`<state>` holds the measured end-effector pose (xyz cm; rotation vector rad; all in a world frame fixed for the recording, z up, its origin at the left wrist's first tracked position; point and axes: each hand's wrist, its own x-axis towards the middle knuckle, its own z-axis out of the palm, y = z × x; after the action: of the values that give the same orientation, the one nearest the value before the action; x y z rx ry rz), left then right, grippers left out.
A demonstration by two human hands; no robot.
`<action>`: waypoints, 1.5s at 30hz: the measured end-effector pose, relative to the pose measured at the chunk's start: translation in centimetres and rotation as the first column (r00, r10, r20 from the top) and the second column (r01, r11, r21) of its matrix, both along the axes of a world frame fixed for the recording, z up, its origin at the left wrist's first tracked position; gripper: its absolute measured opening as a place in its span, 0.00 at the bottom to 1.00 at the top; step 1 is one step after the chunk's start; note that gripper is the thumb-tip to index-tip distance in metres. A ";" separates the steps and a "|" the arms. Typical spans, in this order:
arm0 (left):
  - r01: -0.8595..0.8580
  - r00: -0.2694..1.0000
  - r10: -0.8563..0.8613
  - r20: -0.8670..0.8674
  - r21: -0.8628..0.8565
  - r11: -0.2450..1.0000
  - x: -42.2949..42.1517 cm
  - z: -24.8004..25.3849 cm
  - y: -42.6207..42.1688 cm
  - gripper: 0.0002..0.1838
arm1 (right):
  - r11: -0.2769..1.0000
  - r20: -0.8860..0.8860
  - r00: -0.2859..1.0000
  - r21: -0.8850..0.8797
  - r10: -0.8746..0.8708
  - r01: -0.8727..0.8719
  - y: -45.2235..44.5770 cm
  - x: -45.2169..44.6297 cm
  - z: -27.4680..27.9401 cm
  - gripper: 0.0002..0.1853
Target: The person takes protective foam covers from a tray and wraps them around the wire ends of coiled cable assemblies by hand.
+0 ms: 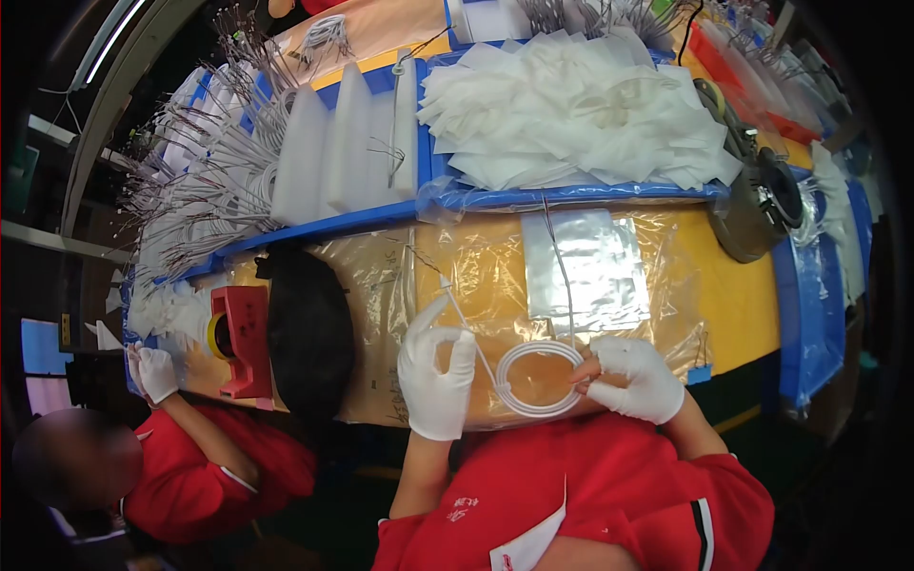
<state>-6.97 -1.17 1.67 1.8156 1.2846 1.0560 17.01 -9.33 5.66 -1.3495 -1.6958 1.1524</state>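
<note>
A white cable [512, 403] lies wound into a round coil just above the table edge, in front of my body. My right hand [636, 379], in a white glove with some fingertips bare, pinches the right side of the coil. One lead with thin dark wire ends runs up from the coil over silvery bags [595, 276]. The other end slants up to the left towards my left hand [438, 381], also gloved. Its index finger and thumb close near that end, whose thin brown wires spread beyond the fingertips.
Blue trays hold white foam sheets [583, 114], foam dividers [303, 162] and bundled cables [224, 186]. A black pouch [307, 333] and a red tape dispenser [249, 341] lie left, near a co-worker's gloved hand [154, 372]. A dark grey device [752, 205] stands right.
</note>
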 end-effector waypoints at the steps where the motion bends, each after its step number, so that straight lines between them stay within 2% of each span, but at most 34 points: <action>1: -0.029 0.988 0.038 0.152 -0.063 0.998 0.1 0.0 -0.2 0.12 | 1.000 -0.028 1.000 0.025 -0.012 0.013 0.0 0.1 -0.1 0.07; 4: 0.132 0.947 -0.012 0.320 -0.354 0.926 1.0 2.0 0.0 0.23 | 0.994 -0.075 0.996 0.104 -0.038 0.046 0.3 0.4 -0.6 0.09; 7: 0.241 0.883 -0.027 0.468 -0.406 0.882 3.1 4.0 1.0 0.34 | 0.983 -0.057 0.996 0.165 -0.075 0.083 0.8 0.6 -0.5 0.10; 9: -0.005 0.953 0.023 0.302 -0.062 0.998 4.4 4.9 2.4 0.37 | 0.966 -0.051 0.989 0.211 -0.141 0.148 1.0 0.6 -0.4 0.10; 10: -0.109 0.970 0.076 0.232 0.136 0.985 4.9 5.3 3.0 0.39 | 0.965 -0.058 0.988 0.214 -0.143 0.152 1.2 0.7 -0.4 0.10; 11: -0.197 0.950 0.128 0.286 0.228 0.953 5.0 5.4 3.4 0.34 | 0.963 -0.065 0.987 0.217 -0.146 0.157 1.4 0.7 -0.3 0.10; 12: -0.100 0.995 0.085 0.059 0.372 0.923 5.0 6.4 3.7 0.30 | 0.957 -0.071 0.984 0.227 -0.166 0.178 1.5 0.9 -0.2 0.10; 13: 0.006 0.980 0.089 -0.177 0.473 0.881 4.8 7.0 3.5 0.26 | 0.957 -0.078 0.984 0.235 -0.158 0.172 1.6 0.6 -0.3 0.10; 15: 0.168 0.963 -0.081 -0.255 0.342 0.924 5.5 6.6 3.3 0.18 | 0.958 -0.090 0.987 0.243 -0.133 0.151 1.9 -0.3 -0.9 0.11; 16: 0.244 0.944 -0.164 -0.286 0.271 0.931 5.8 6.4 3.2 0.15 | 0.955 -0.022 0.992 0.269 -0.121 0.122 2.0 -0.6 -1.3 0.11; 19: 0.191 0.891 -0.183 -0.416 -0.024 0.981 7.0 7.2 2.3 0.13 | 0.939 0.065 0.997 0.344 -0.032 0.008 2.3 -1.6 -1.8 0.10; 20: 0.187 0.876 -0.181 -0.447 -0.030 0.982 7.1 6.9 2.3 0.13 | 0.950 0.098 0.995 0.309 0.003 -0.033 2.2 -1.8 -2.0 0.10; 23: 0.146 0.886 -0.150 -0.440 -0.042 0.988 7.1 5.3 2.8 0.12 | 0.925 0.056 0.998 0.380 -0.006 -0.016 3.1 -1.2 -2.2 0.11; 26: 0.162 0.880 -0.132 -0.455 0.027 0.986 7.0 4.7 3.8 0.13 | 0.937 0.012 0.982 0.304 -0.186 0.174 3.6 1.2 -1.3 0.11; 29: 0.136 0.924 -0.140 -0.355 -0.035 0.990 7.4 4.0 4.5 0.14 | 0.923 0.085 0.927 0.170 -0.364 0.346 3.9 3.7 0.8 0.10; 32: 0.128 0.926 -0.145 -0.349 -0.072 0.989 7.2 2.1 5.3 0.17 | 0.871 0.221 0.855 0.275 -0.470 0.408 4.9 5.4 1.8 0.09; 35: 0.121 0.952 -0.131 -0.276 -0.052 0.991 6.8 0.6 6.2 0.18 | 0.788 0.257 0.805 0.496 -0.534 0.365 7.1 6.2 1.6 0.09; 38: 0.060 0.976 -0.104 -0.191 -0.223 0.973 6.5 1.0 6.6 0.19 | 0.742 0.351 0.755 0.621 -0.553 0.255 9.9 5.7 2.2 0.10; 40: 0.076 0.983 -0.114 -0.144 -0.245 0.966 6.5 1.5 6.5 0.19 | 0.685 0.400 0.701 0.708 -0.590 0.172 12.1 5.2 2.3 0.11; 42: 0.088 0.985 -0.124 -0.117 -0.279 0.956 6.4 1.6 6.4 0.19 | 0.621 0.437 0.638 0.779 -0.634 0.084 14.0 5.0 1.9 0.10; 44: 0.096 0.984 -0.137 -0.110 -0.317 0.944 6.3 1.4 6.6 0.20 | 0.636 0.448 0.638 0.767 -0.626 0.086 15.7 5.7 -0.1 0.09; 45: 0.127 0.988 -0.149 -0.048 -0.307 0.943 6.3 1.1 6.8 0.19 | 0.642 0.453 0.638 0.762 -0.622 0.084 16.3 6.0 -0.5 0.08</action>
<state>-0.66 5.59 2.78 1.6905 1.2630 0.6810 23.04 6.96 5.16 -1.5929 -1.8729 -0.3520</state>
